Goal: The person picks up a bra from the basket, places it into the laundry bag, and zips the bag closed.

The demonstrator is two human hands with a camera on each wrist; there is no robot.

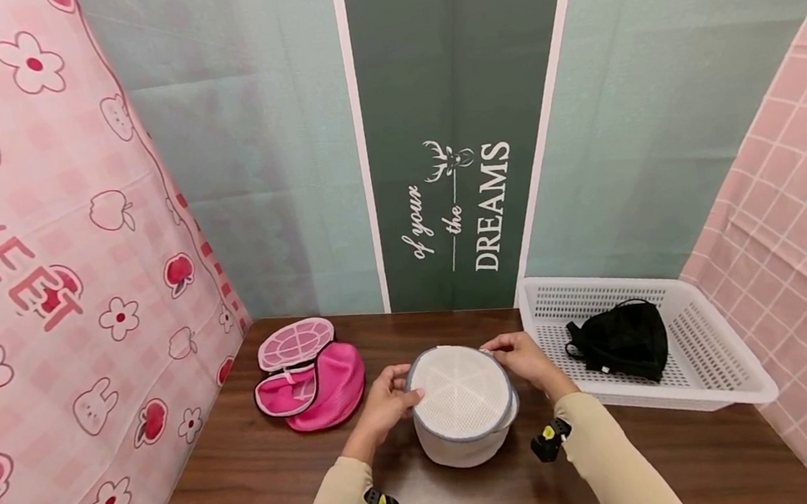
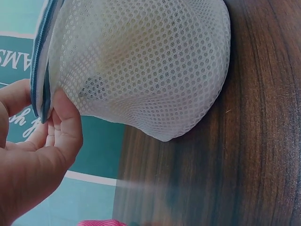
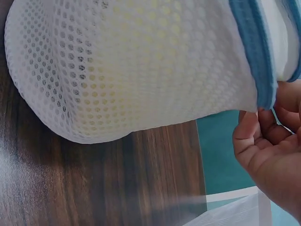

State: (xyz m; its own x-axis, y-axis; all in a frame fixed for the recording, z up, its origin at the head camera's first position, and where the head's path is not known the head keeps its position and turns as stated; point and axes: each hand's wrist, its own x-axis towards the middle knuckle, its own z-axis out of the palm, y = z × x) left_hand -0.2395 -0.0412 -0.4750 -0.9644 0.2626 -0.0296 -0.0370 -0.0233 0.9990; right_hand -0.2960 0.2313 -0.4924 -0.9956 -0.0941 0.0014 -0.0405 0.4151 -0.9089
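From my head feed: white mesh bag (image 1: 462,392) upright on the tabletop (image 1: 229,492), between both hands, round top facing up. Left hand (image 1: 389,405) on its left side: thumb and fingers nearly closed, pinching the blue-edged rim. Right hand (image 1: 526,361) at the far right of the rim, fingers curled in tight on the blue edge. Can't tell from my right wrist feed whether they also have a zip pull; the fingertips are partly hidden. Two blue edges stand apart on that side. Something pale yellow shows through the mesh. Pink mesh bag (image 1: 330,395) near the left hand, flap open. White basket (image 1: 724,339) to the right, black mesh bag (image 1: 626,342) inside it.
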